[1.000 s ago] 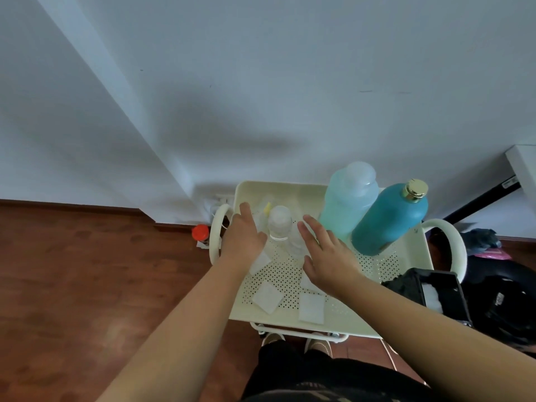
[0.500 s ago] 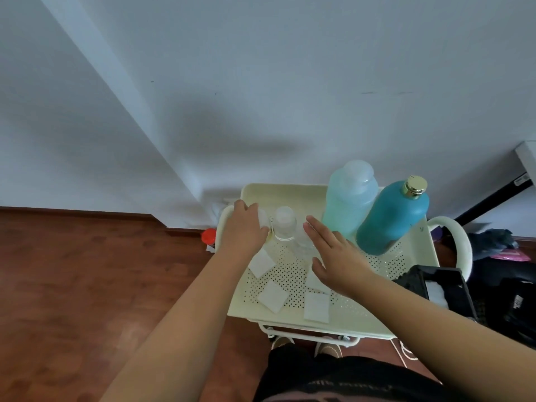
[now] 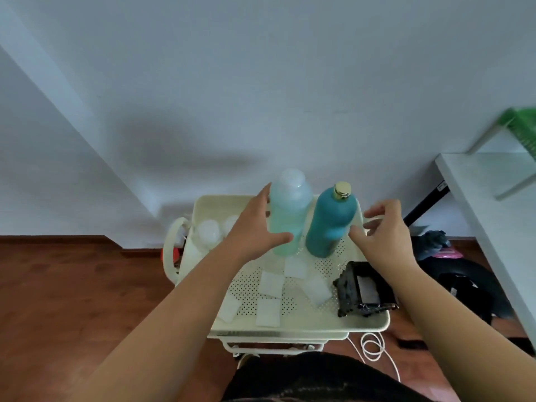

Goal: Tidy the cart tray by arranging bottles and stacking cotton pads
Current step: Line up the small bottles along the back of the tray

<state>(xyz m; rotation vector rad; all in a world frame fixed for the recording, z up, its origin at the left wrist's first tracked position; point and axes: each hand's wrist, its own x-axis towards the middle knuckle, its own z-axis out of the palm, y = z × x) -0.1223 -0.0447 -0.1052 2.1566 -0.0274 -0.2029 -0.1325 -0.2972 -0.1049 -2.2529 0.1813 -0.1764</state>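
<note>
A cream perforated cart tray [image 3: 374, 317] holds two tall bottles at its back. My left hand [image 3: 255, 227] wraps loosely around the pale translucent blue bottle [image 3: 290, 210], thumb in front and fingers behind it. The teal bottle with a gold cap [image 3: 330, 224] stands just right of it. My right hand [image 3: 383, 230] hovers open beside the teal bottle, fingers spread, not touching it. Small clear bottles [image 3: 208, 232] stand in the tray's back left corner. Several white square cotton pads [image 3: 271, 284] lie scattered flat on the tray floor.
A black open box [image 3: 364, 291] sits on the tray's right front. A white desk [image 3: 493, 204] stands to the right, dark bags [image 3: 464, 282] on the wood floor beneath it. A white cord [image 3: 372, 346] loops on the floor. The wall is directly behind the cart.
Both hands left the small clear bottles at the back left and moved right to the two tall bottles. The view shifted right, so the black box and desk show more.
</note>
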